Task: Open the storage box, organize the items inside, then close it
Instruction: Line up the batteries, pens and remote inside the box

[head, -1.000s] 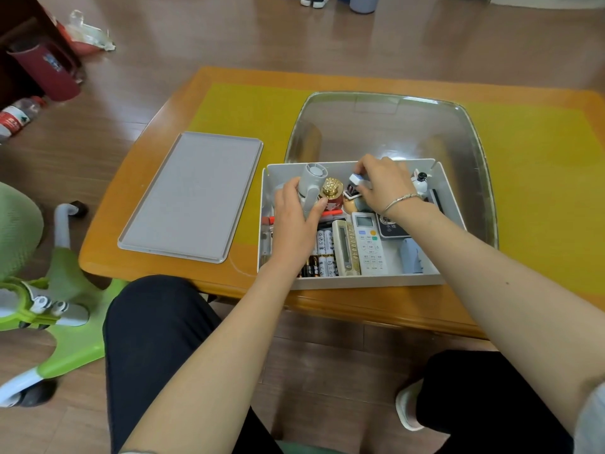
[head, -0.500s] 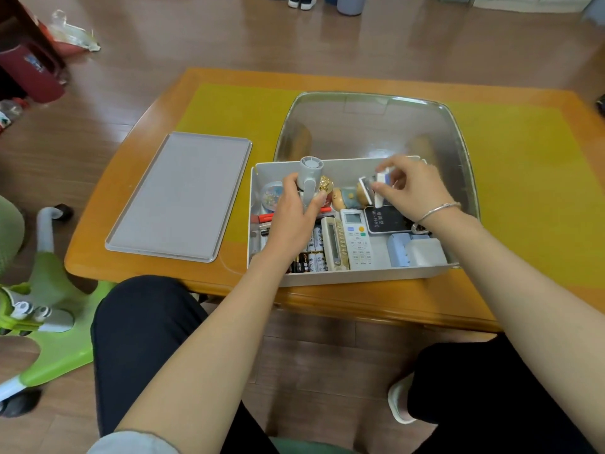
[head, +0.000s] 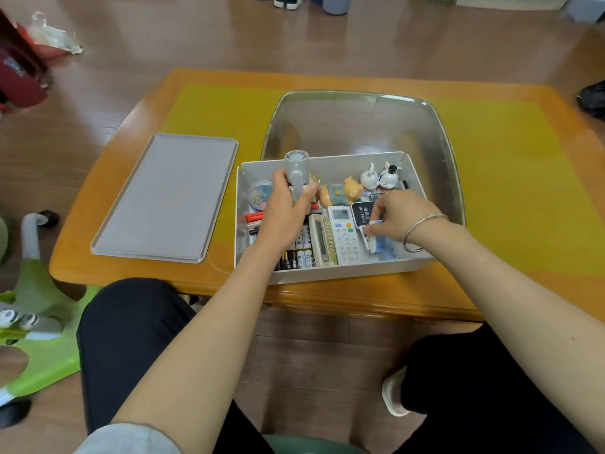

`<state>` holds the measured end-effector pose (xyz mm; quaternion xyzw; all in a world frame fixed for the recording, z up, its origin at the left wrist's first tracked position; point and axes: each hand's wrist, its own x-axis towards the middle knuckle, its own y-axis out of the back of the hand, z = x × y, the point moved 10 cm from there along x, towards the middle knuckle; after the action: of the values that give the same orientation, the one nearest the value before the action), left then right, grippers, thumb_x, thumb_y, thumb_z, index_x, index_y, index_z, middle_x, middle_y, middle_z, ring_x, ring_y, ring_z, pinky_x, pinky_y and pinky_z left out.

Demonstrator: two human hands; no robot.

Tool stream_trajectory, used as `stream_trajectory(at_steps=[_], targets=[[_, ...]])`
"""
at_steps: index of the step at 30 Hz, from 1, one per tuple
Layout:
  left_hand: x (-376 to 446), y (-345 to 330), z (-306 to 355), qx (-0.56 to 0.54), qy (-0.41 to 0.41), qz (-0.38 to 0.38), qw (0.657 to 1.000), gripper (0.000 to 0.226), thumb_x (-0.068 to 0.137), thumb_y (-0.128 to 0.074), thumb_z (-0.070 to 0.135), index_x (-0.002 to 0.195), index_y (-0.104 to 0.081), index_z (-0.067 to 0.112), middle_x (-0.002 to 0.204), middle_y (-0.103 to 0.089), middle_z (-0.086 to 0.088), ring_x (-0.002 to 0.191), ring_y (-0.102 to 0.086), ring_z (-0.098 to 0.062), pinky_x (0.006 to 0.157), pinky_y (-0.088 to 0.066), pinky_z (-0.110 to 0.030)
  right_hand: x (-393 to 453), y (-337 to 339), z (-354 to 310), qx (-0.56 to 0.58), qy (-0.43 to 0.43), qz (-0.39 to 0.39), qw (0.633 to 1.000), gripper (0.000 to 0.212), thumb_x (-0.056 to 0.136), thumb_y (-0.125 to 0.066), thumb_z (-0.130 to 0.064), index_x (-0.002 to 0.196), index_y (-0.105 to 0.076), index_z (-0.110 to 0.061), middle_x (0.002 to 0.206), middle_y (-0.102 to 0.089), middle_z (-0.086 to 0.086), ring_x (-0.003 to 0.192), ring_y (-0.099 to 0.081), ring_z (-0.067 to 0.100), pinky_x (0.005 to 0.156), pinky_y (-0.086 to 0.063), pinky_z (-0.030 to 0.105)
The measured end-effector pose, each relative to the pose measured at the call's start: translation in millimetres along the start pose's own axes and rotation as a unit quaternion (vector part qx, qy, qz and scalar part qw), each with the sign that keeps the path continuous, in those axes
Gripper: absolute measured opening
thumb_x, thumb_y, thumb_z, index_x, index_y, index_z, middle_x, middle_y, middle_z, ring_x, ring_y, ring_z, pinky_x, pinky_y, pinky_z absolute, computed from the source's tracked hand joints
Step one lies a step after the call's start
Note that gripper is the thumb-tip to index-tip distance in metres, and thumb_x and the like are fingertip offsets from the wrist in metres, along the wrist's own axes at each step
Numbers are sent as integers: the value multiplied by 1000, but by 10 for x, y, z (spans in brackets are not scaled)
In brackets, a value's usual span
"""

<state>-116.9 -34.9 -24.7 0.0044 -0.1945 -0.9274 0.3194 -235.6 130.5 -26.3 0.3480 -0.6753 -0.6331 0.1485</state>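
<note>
Storage box (head: pixel 327 273), white, open, sits centre frame on the worktop (head: pixel 507 290); its grey lid (head: pixel 163 198) lies flat just left. Left hand (head: pixel 284 208) grips a grey fan-like gadget (head: pixel 296 168) upright at the box's upper left. Right hand (head: pixel 396 214), fingers pinching a small white-and-blue item (head: pixel 373 237) low in the box's right part, beside the white remote (head: pixel 343 234).

Open storage box (head: pixel 327 273) at frame centre on table (head: pixel 131 257). Left hand (head: pixel 288 208) grips grey fan (head: pixel 296 172). Right hand (head: pixel 397 217) pinches small white-and-blue item (head: pixel 373 239) beside white remote (head: pixel 343 235). Grey lid (head: pixel 167 198) lies left of box.
</note>
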Motion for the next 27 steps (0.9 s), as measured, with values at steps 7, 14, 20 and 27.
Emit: stream_trajectory(at_steps=[7, 14, 20, 27], targets=[[-102, 66, -112, -11, 0, 29, 1000, 29, 95, -55, 38, 113, -38, 21, 95, -52, 19, 84, -52, 20, 62, -44, -3, 37, -208, -59, -85, -8, -53, 995, 32, 72, -73, -51, 80, -67, -20, 79, -63, -1, 75, -61, 18, 68, -52, 31], [-66, 71, -137, 8, 5, 35, 999, 29, 95, -55, 39, 111, -38, 21, 93, -52, 19, 83, -52, 20, 62, -45, -5, 27, -266, -21, -35, 20, -77, 996, 30, 72, -79, -35, 98, -71, -21, 96, -68, -5, 81, -58, 12, 74, -49, 27], [-68, 67, -178, 14, 22, 35, 999, 30, 95, -54, 42, 112, -39, 22, 94, -52, 19, 86, -55, 5, 70, -50, -19, -9, -326, -125, -55, 36, -104, 992, 19, 75, -76, -29, 91, -72, -20, 91, -70, -3, 82, -64, 16, 76, -53, 29], [-78, 61, -160, 22, 23, 27, 999, 32, 95, -54, 41, 114, -38, 22, 95, -52, 18, 88, -55, 4, 71, -50, -20, -59, -295, -130, -52, 43, -100, 993, 19, 78, -74, -24, 95, -72, -19, 93, -70, -3, 84, -63, 15, 79, -52, 27]])
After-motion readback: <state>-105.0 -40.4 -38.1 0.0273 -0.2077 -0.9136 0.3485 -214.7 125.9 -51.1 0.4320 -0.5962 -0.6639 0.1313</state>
